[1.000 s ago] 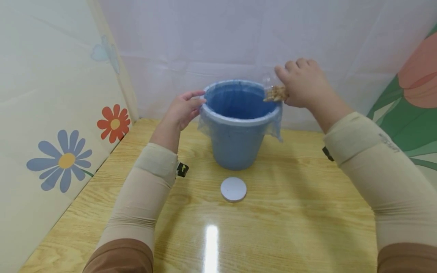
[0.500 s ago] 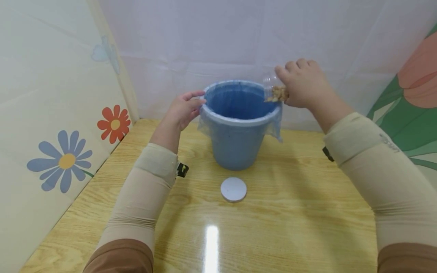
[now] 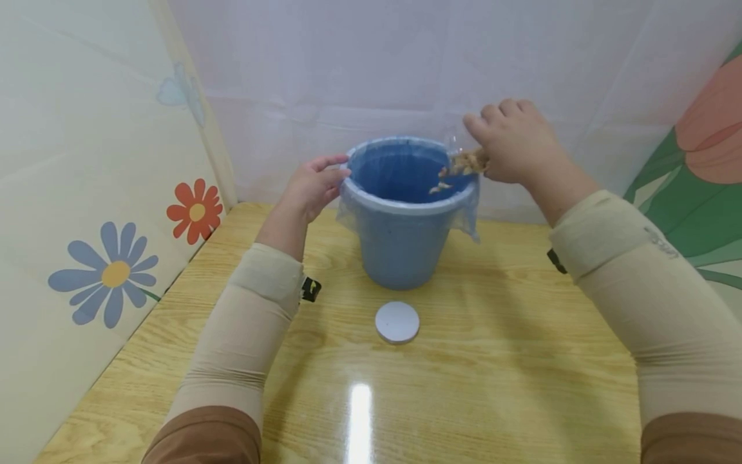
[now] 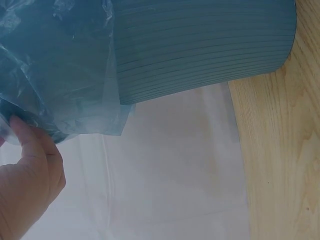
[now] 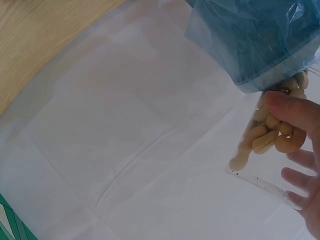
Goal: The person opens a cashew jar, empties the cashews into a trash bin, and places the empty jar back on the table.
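A blue trash bin lined with a thin blue plastic bag stands upright on the table. My left hand grips its left rim, bag included, with fingertips at the edge. Over the right rim, my right hand holds a clear plastic jar, tilted with its mouth towards the bin. Tan, nut-like pieces lie along the jar's lower side. A few loose pieces are in the air below the mouth, over the bin's opening. The jar's mouth is hidden behind the bag in the right wrist view.
A round white lid lies flat on the wooden table in front of the bin. Behind the bin hangs a white sheet. A flower-printed panel borders the table on the left.
The right hand has tipped the jar slightly further towards the bin, and several pieces have slid to its mouth and begun falling. The left hand and bin have stayed put.
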{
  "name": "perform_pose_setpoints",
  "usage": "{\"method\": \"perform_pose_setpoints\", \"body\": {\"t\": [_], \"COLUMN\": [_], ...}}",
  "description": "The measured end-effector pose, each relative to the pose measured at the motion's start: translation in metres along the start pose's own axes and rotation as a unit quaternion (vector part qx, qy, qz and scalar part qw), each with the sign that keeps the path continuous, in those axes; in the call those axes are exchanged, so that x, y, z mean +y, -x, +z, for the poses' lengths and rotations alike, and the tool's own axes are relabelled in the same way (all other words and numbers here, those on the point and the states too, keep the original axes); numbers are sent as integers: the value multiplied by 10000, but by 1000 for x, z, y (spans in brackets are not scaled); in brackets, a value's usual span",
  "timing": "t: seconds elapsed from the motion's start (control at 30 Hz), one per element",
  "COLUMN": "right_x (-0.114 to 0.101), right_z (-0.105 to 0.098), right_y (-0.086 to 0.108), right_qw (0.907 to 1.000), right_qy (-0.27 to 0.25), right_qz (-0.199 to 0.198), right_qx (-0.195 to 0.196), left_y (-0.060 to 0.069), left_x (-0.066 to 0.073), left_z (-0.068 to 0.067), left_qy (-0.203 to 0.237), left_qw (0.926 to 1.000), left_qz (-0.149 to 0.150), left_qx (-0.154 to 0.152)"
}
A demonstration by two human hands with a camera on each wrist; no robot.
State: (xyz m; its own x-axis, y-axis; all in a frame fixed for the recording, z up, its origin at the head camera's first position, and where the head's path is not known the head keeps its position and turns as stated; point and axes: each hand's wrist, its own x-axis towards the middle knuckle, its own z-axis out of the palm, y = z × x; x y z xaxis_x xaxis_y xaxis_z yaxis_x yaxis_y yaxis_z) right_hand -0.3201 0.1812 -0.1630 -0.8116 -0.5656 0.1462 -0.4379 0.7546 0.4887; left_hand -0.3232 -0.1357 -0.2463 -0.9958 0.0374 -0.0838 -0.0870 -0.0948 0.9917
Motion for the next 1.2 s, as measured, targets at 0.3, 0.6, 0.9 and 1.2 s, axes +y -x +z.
{"method": "perform_pose_setpoints", "body": {"t": [0.3,0.6,0.9,1.2], "right_x": [2,1,1,1], "right_z": [2,1,-3,-3], "right_y": [0,-1,0,1], "right_qw": [9999,9999,9999,9997], "right_qy": [-105,-90,70,188], "right_qz": [80,47,-56,-120], "right_qx": [-81,11,95,75], "left_y": [0,0,0,0], "left_x": [1,1,2,2], "left_z": [-1,0,2,1], "left_qy": [-48,-99,-109,-163], "left_qw": [10000,9999,9999,9999], "left_qz": [-19,-9,-5,-24], "left_qx": [1,38,14,27]}}
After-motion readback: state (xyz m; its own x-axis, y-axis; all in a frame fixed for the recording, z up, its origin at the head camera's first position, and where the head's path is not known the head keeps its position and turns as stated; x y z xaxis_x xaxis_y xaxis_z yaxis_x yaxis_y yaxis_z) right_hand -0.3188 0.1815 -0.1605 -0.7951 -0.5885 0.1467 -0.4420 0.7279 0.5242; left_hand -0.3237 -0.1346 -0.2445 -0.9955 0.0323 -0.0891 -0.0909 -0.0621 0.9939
